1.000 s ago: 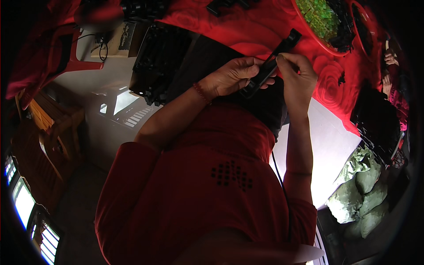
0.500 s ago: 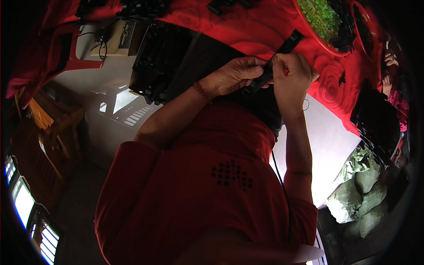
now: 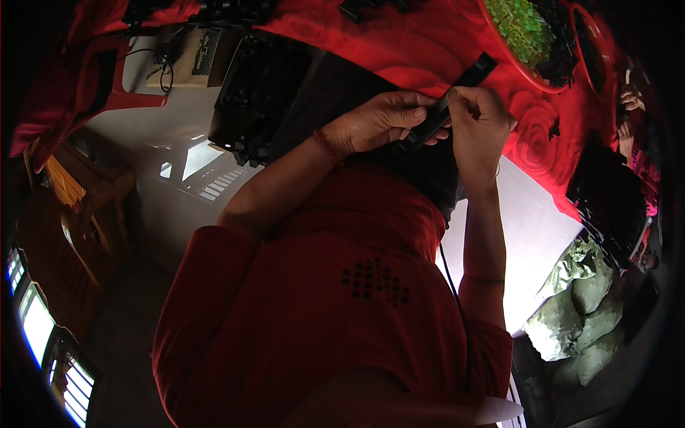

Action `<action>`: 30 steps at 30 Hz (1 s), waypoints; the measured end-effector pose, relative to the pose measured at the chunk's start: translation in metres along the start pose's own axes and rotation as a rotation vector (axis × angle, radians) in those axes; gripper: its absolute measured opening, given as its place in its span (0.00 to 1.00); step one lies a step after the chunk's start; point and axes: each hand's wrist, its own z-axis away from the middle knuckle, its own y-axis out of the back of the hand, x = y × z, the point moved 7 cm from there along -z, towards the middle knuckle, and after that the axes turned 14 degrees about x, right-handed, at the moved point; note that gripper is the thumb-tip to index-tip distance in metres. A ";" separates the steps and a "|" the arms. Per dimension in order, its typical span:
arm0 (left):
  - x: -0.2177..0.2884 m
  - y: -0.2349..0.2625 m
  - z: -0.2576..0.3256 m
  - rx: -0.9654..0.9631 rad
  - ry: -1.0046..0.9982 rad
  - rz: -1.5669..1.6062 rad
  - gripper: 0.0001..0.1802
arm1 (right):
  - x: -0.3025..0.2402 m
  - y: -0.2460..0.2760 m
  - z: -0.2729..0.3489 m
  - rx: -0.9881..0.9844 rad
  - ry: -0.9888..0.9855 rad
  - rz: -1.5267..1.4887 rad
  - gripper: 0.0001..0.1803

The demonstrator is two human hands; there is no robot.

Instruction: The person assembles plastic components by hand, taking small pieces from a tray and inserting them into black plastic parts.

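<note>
A long, narrow black bar-shaped part (image 3: 474, 72) slants from my lap up over the edge of the red-covered table (image 3: 399, 53). My left hand (image 3: 389, 121) is closed around its lower half, thumb on the near side. My right hand (image 3: 481, 128) pinches at the bar's middle with thumb and forefinger; whether a small piece is between those fingertips cannot be made out. At the far right of the table stands a red basin (image 3: 499, 48) with small yellow-green pieces (image 3: 519, 32) and black pieces in it.
On the left, a box of black parts (image 3: 257, 93) stands beside my lap, near a cardboard box (image 3: 182, 60) and a red plastic chair (image 3: 132, 103). Pale sacks (image 3: 556, 324) lie at the lower right. Another person's hand (image 3: 631, 98) shows at the right rim.
My right hand has shifted slightly to the right along with the bar's upper end. Its fingers have moved a little on the bar. The left hand keeps its hold.
</note>
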 end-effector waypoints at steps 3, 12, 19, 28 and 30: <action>-0.001 0.003 -0.001 0.003 0.005 0.002 0.29 | -0.003 0.000 0.000 0.011 0.049 0.056 0.03; 0.006 -0.006 0.002 0.090 -0.017 -0.123 0.20 | -0.018 -0.004 0.001 0.025 0.294 0.334 0.04; 0.008 -0.006 -0.009 0.348 -0.227 -0.479 0.16 | -0.014 -0.001 0.003 0.005 0.263 0.342 0.03; 0.015 -0.009 -0.007 0.581 -0.352 -0.882 0.15 | 0.005 0.008 0.008 0.058 -0.076 -0.048 0.03; 0.013 -0.008 -0.006 0.584 -0.339 -0.864 0.15 | 0.003 0.021 0.010 0.118 -0.147 -0.070 0.10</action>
